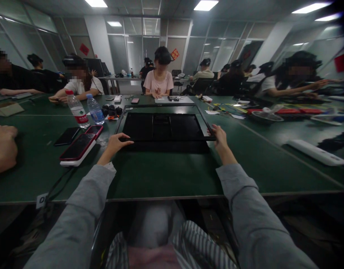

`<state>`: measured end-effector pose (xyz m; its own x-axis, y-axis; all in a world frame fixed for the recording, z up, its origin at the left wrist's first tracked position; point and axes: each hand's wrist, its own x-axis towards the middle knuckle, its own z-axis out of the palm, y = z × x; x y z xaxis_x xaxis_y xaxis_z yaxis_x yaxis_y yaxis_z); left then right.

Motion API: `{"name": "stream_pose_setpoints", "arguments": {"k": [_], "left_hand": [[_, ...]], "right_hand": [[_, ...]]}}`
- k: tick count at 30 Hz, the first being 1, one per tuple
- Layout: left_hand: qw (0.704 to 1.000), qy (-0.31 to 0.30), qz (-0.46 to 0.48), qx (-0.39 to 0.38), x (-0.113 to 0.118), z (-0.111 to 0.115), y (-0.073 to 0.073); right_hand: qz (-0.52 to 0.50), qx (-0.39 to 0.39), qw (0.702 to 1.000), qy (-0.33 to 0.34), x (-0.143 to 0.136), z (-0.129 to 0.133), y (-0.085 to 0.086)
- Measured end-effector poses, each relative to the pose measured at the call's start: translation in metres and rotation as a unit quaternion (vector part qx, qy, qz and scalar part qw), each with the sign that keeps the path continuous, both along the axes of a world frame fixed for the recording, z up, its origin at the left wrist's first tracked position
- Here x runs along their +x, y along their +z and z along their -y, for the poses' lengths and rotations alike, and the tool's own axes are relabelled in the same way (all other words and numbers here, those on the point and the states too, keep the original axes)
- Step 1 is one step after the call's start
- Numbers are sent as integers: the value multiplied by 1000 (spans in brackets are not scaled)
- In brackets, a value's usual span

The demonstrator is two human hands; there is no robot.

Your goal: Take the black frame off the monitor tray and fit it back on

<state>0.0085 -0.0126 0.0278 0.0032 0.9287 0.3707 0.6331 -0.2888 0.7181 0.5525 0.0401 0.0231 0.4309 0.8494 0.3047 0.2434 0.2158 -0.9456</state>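
Note:
A thin black rectangular frame (172, 140), like a screen bezel, is held level just above the green table. My left hand (116, 145) pinches its near left corner between thumb and fingers. At the near right corner, my right hand (220, 137) grips the same frame, fingers partly hidden behind its edge. Beneath and inside the frame's outline lies a black flat panel (138, 126) with a recessed middle section. Whether the frame touches the panel, I cannot tell.
Left of the panel are a red-edged phone (78, 146) on a white block, a dark phone (67, 136) and two water bottles (95, 110). A white power strip (316, 152) lies right. Another person's hand (3, 149) rests far left; a person in pink (158, 82) sits opposite.

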Motion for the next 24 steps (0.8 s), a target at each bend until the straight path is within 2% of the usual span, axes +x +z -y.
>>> {"name": "stream_pose_setpoints", "arguments": {"k": [2,4,6,8,10,14,17,24], "left_hand": [[1000,2,-24,0,1,2,2],[999,3,-46,1,2,4,4],[998,-1,-68,-2,2,7,6],[995,-5,-101,-10,4,11,9],[990,-11,-141,-19,6,14,12],[980,-28,-197,-33,10,17,15],[976,-34,-208,-45,10,18,14],[973,-51,-218,-47,9,17,7]], "right_hand": [[-70,-18,994,88,0,5,7],[-85,-27,982,166,-1,10,10],[-55,-27,981,183,-1,11,7],[4,-24,987,158,1,10,0],[85,-19,991,103,3,5,-10],[257,-2,966,-11,6,-6,-29],[315,-15,949,-24,5,-11,-36],[349,-26,936,-32,6,-16,-43]]}}
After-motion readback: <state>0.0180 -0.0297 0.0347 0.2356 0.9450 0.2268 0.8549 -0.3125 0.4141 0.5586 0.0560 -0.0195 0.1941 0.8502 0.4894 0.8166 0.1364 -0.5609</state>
